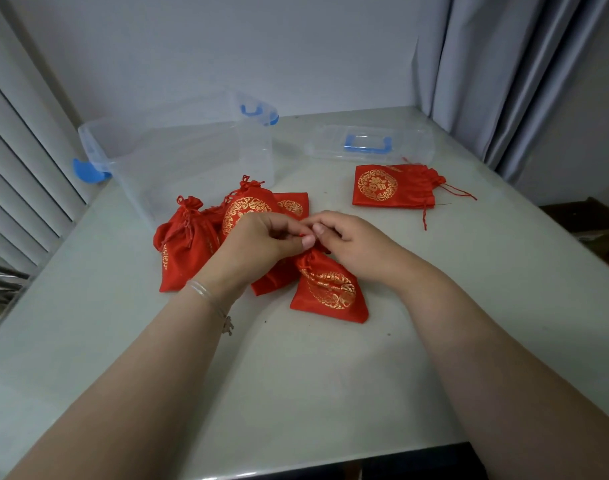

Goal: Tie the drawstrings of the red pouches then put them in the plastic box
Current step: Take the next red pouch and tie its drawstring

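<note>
Both hands' fingers (308,241) pinching pouch (330,289) drawstring

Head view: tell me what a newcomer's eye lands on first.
The two hands meeting mid-table: the left hand and the right hand both pinch at the gathered neck of a red pouch with a gold print. Just left of them lies a cluster of tied pouches, and one flat pouch sits apart to the right, strings loose. Behind stand the clear plastic box and its lid, both with blue handles.

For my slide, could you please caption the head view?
Both hands, left hand and right hand, tie a red pouch beside the open box.
</note>
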Demonstrator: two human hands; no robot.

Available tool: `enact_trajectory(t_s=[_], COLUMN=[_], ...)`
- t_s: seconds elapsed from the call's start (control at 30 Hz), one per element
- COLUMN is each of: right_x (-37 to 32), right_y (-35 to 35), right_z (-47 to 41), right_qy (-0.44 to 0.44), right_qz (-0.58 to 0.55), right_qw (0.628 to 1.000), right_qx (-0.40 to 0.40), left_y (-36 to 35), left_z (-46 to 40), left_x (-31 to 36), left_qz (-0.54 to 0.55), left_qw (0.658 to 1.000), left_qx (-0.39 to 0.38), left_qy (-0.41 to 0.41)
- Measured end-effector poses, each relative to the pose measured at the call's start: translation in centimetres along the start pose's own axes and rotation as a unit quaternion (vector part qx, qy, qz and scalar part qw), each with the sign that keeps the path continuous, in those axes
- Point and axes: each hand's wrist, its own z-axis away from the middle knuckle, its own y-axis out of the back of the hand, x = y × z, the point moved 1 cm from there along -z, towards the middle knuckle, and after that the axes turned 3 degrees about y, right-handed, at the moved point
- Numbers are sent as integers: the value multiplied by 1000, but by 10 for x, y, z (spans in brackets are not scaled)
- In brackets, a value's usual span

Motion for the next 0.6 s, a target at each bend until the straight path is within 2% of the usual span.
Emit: enact_trajectory(t_s=[0.13, 0.23, 0.33, 0.47, 0.6], right_x=[4, 2, -7, -15, -11], right_y=[6, 11, 15, 11, 14], right_z=[0, 1, 4, 7, 8], right_qy=[-32, 12, 73, 52, 9], right_qz=[77, 131, 115, 38, 43], right_qw=[995, 983, 977, 993, 999], right_qx=[57, 128, 164, 99, 22], left_y=[1, 3, 7, 12, 10], left_z=[1, 0, -3, -4, -3], left_x=[2, 3, 0, -2, 1], left_qz=[36, 77, 99, 126, 116], left_qw=[999, 996, 991, 987, 990], left_qx=[23, 52, 75, 60, 49], left_qy=[-5, 18, 50, 84, 72])
